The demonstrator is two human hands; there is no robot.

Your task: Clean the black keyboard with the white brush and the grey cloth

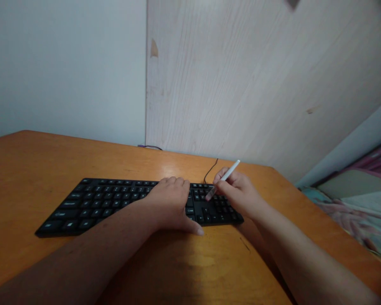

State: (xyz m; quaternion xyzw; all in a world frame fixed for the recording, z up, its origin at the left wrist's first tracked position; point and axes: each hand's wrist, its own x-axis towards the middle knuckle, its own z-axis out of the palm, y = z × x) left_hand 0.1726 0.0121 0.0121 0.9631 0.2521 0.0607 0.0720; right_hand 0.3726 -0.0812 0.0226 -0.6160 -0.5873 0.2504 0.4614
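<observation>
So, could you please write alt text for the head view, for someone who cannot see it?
A person's right grip holds a slim white tool, perhaps a brush, pointing down at a black keyboard. The left grip lies across the keyboard, which sits on a wooden table by a pale wall.

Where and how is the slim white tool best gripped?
The slim white tool is likely best pinched below its middle, coming from the right, as the right hand does. It is thin and slants up to the right from a pinkish tip over the keyboard, so this grip leaves the tip free.
</observation>
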